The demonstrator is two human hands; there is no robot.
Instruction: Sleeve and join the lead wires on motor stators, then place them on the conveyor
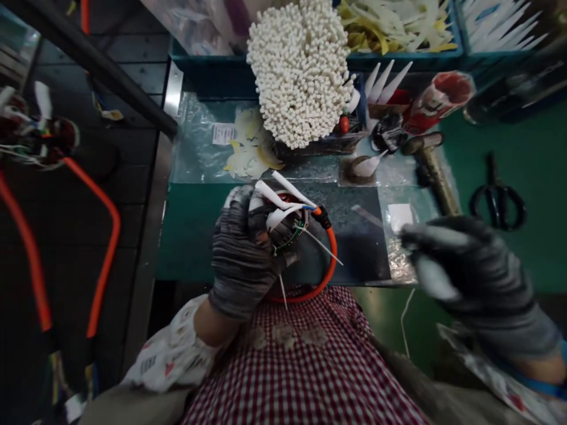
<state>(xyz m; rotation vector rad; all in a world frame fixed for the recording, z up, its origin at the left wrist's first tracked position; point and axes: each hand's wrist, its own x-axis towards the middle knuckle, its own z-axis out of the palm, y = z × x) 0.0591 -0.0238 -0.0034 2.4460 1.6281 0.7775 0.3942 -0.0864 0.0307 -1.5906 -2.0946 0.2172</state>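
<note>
My left hand (243, 254), in a striped grey glove, is closed around a small round motor stator (290, 236) above the bench's front edge. White-sleeved leads (274, 195) stick up from the stator. An orange cable (332, 254) leaves its right side and loops down in front of the checked apron. Thin white cable ties (325, 245) poke out, one to the right and one downward. My right hand (469, 277), gloved alike, is raised over the bench's right side, below the hammer (438, 177). Motion blurs its fingers, so their grip is unclear.
A heap of short white tubes (301, 71) stands at the back, beside bins of yellowish film pieces (398, 26) and white pointed sleeves (500, 26). Black scissors (498, 200) lie at right. A white nozzle bottle (370, 165) is mid-bench. Orange-cabled stators (39, 136) are at left.
</note>
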